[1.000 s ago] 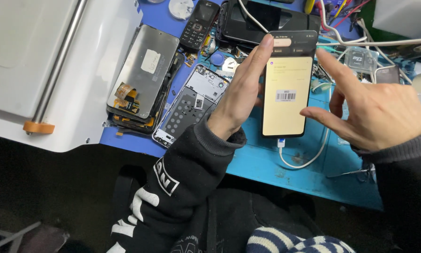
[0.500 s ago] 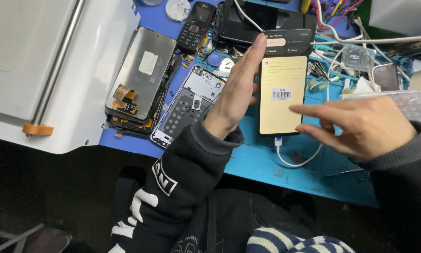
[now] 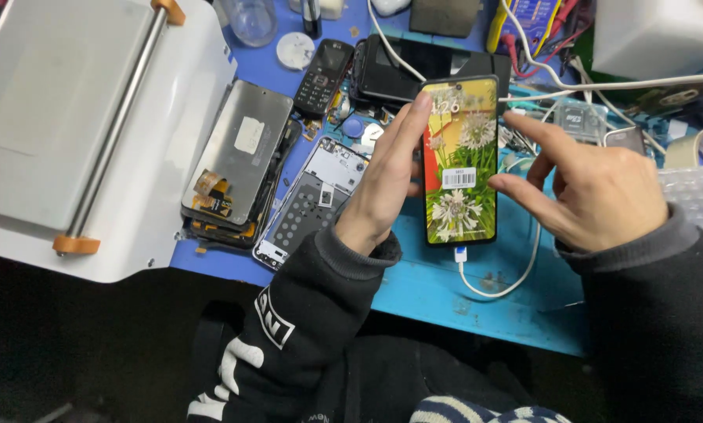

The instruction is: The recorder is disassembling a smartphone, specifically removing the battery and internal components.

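Upright above the blue bench (image 3: 414, 290), a lit smartphone (image 3: 460, 160) on a white cable (image 3: 499, 287) is gripped by the left hand (image 3: 383, 184); beside it, the right hand (image 3: 594, 196) is held loosely open, empty.

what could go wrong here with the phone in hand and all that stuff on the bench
1. The left hand grips the phone only by its edge, tilted over the bench; a slip could drop it onto the opened phone frame.
2. The white cable plugged into its bottom loops across the blue mat; a snag could tug the phone loose.
3. The right hand hovers close to the screen; a stray touch could trigger something unintended.
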